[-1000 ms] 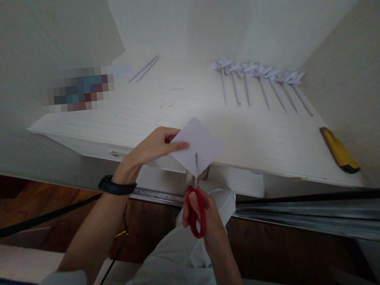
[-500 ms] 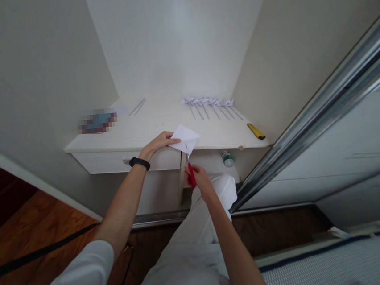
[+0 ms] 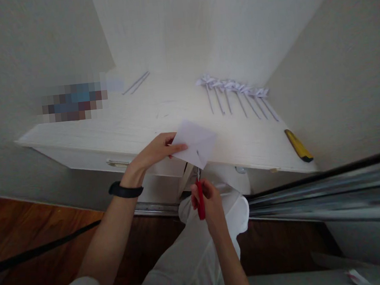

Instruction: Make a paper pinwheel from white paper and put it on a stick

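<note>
Red-handled steel scissors have slid back from the middle of a white square sheet of paper to its near corner; a second ago the blades stood well inside the sheet. A short dark slit shows above that corner, so the cut here appears made, stopping short of the centre. The right hand is closed around the handles, fingers through the loops; whether the blades are parted is too small to tell. The left hand, with a black wristband on its wrist, pinches the sheet's left corner between thumb and fingers. It holds the sheet in the air over the near edge of the white wooden tabletop. At the tabletop's far right lies a row of white paper pinwheels on sticks. A yellow utility knife rests at the right edge, and two thin white paper sticks lie at the far left beside a blurred-out object. Nothing lies between hands and sheet; the person's raised knee in pale trousers sits directly below.
</note>
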Motion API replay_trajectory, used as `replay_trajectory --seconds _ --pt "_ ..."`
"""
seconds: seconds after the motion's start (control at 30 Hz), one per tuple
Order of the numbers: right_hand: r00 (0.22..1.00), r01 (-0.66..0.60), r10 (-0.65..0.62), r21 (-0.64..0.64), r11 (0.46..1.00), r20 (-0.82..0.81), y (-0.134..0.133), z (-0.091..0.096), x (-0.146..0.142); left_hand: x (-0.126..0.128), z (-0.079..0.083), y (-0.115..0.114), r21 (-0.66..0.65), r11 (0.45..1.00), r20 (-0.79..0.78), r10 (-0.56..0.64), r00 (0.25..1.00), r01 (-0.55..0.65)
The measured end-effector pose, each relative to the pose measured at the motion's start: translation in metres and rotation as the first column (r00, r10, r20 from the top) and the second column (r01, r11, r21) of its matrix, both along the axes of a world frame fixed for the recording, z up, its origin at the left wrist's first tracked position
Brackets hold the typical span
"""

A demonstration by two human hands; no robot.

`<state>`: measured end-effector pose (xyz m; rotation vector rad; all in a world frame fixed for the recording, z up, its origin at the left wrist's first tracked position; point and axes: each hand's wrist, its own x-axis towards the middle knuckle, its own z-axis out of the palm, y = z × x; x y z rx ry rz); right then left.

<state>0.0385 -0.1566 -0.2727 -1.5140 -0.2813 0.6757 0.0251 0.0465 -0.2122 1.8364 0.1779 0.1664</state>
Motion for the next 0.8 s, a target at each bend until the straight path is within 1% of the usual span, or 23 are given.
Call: replay_trajectory --seconds 0.1,0.17,0.3,0.47,0.57,0.67,0.8 --pt "0.995 -0.015 0.016 0.017 1.0 -0.101 -0.001 -0.002 0.001 0.0 -0.001 -0.001 -0.061 0.998 -0.042 0.019 0.999 -0.021" --pt "0.993 -0.029 0.03 0.011 1.0 -0.112 -0.002 -0.002 0.001 0.001 -0.001 -0.002 -0.068 0.997 -0.041 0.028 0.999 -0.03" --pt "0.977 -0.109 0.107 -0.002 0.994 -0.186 -0.003 -0.003 0.0 0.001 0.002 -0.003 -0.018 0.998 -0.063 0.062 0.996 -0.064" --pt "0.943 -0.105 0.101 0.004 0.994 -0.317 -0.002 0.002 -0.005 0.001 0.005 -0.005 0.017 0.994 -0.106 0.106 0.989 -0.104" --pt "0.94 -0.114 0.119 0.033 0.993 -0.319 -0.003 0.002 -0.008 0.0 0.006 -0.005 0.02 0.994 -0.104 0.111 0.988 -0.11" --pt "0.942 -0.131 0.13 0.018 0.991 -0.309 -0.007 -0.001 -0.011 -0.001 0.006 -0.005 0.015 0.994 -0.105 0.111 0.988 -0.11" --pt "0.94 -0.09 0.088 0.008 0.996 -0.329 -0.006 -0.002 -0.018 -0.002 0.005 -0.005 0.009 0.994 -0.109 0.105 0.989 -0.104"
